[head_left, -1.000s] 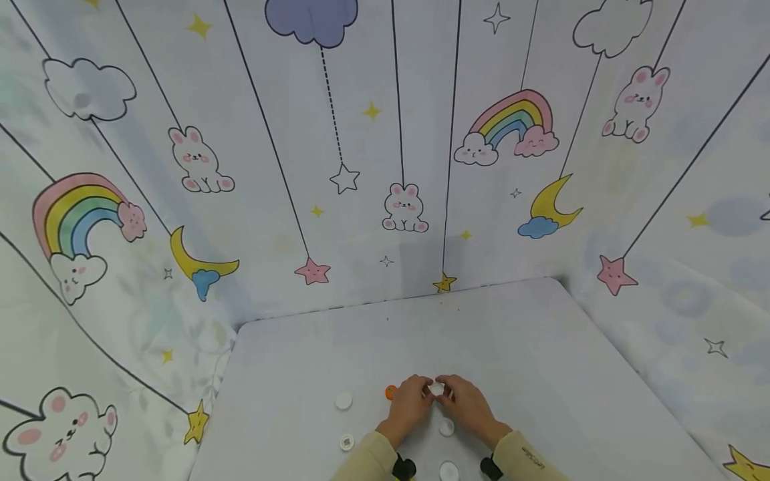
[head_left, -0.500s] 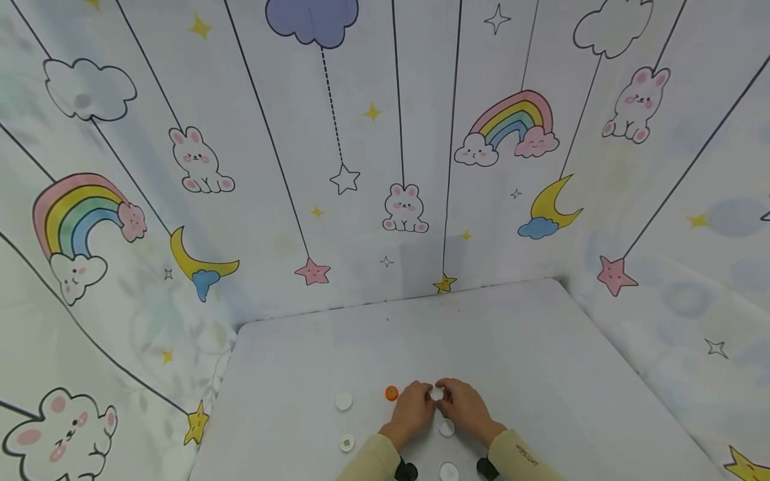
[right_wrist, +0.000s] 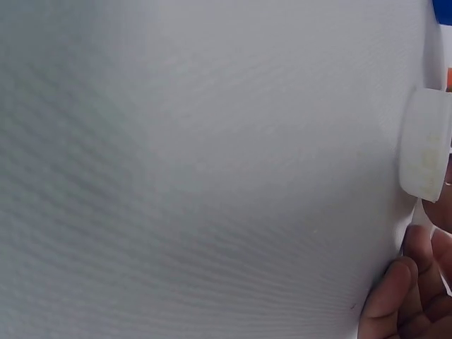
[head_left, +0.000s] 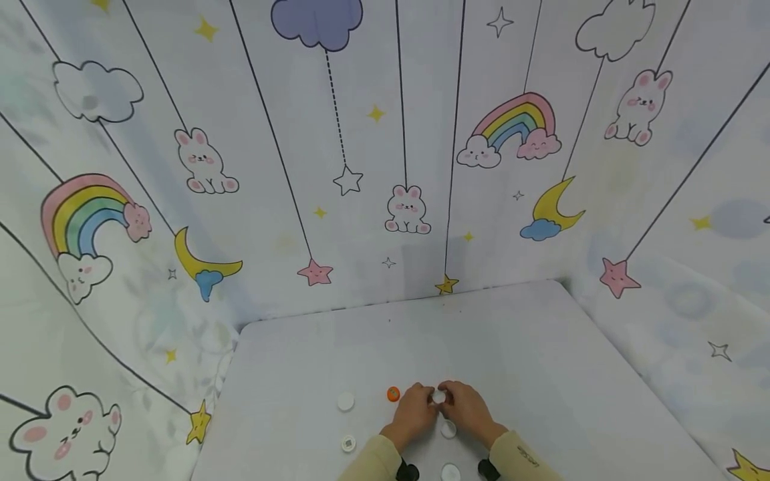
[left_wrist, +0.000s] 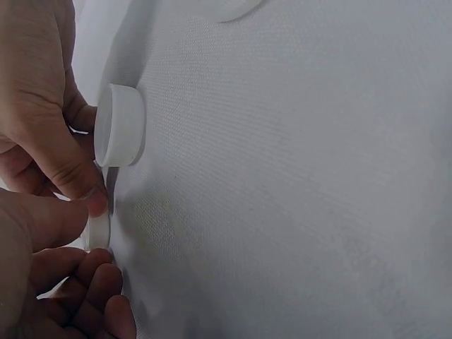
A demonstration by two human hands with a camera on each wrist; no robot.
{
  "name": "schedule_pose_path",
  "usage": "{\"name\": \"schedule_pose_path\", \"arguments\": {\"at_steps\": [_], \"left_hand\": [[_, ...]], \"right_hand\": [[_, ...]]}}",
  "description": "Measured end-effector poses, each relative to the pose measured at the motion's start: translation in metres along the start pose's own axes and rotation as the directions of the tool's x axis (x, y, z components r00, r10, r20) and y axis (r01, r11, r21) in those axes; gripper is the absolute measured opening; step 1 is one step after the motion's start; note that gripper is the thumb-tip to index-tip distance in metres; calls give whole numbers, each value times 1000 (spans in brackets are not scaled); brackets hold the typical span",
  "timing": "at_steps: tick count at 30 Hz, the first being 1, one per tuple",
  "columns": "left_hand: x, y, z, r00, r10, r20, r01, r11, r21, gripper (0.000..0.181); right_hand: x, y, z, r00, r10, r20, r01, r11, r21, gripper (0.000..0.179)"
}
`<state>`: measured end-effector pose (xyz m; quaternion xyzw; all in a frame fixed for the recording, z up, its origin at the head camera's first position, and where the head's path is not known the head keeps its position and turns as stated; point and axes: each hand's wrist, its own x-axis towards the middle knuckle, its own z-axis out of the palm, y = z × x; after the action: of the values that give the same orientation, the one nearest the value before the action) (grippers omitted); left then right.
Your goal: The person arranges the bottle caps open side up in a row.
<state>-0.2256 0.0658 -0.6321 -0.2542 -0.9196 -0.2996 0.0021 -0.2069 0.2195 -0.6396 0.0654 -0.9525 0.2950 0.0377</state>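
Between the fingertips of both hands is a small white cap (head_left: 439, 397), low over the table. My left hand (head_left: 415, 412) pinches its left side and my right hand (head_left: 466, 411) its right side. In the left wrist view the white rim of the held cap (left_wrist: 99, 230) shows between thumb and fingers; the rest is covered. Another white cap (head_left: 448, 429) lies just nearer than the held one, between the forearms; the right wrist view shows this deeper cap (right_wrist: 425, 145) close by the right fingers.
An orange cap (head_left: 394, 394) lies just left of the left hand. Further left are a plain white disc (head_left: 345, 401) and a white cap with a patterned centre (head_left: 349, 443). Another white disc (head_left: 450, 473) sits at the near edge. A blue thing (right_wrist: 443, 11) is partly visible.
Both hands have drawn slightly nearer with the held cap, and the orange cap now shows fully beside the left hand. The head view has shifted a little.
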Motion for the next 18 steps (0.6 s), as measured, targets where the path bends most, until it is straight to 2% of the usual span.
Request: {"name": "schedule_pose_path", "arguments": {"at_steps": [4, 6, 9, 14, 18], "left_hand": [[-4, 3, -6, 1000, -17, -5, 17, 1000, 2, 24], [-5, 2, -10, 998, -59, 26, 59, 998, -6, 30], [-7, -2, -17, 996, -85, 32, 85, 996, 2, 31], [-7, -16, -30, 995, -92, -41, 93, 995, 32, 26], [-9, -26, -40, 988, -123, -92, 128, 990, 52, 23]], "right_hand": [[-1, 0, 1, 999, 42, 19, -42, 999, 17, 39], [-1, -1, 1, 999, 50, 20, -51, 998, 27, 41], [-2, -1, 1, 998, 63, 2, -63, 998, 31, 39], [-1, -3, 2, 995, 75, -59, -76, 997, -21, 34], [1, -9, 2, 993, 69, -100, -73, 997, -35, 33]]}}
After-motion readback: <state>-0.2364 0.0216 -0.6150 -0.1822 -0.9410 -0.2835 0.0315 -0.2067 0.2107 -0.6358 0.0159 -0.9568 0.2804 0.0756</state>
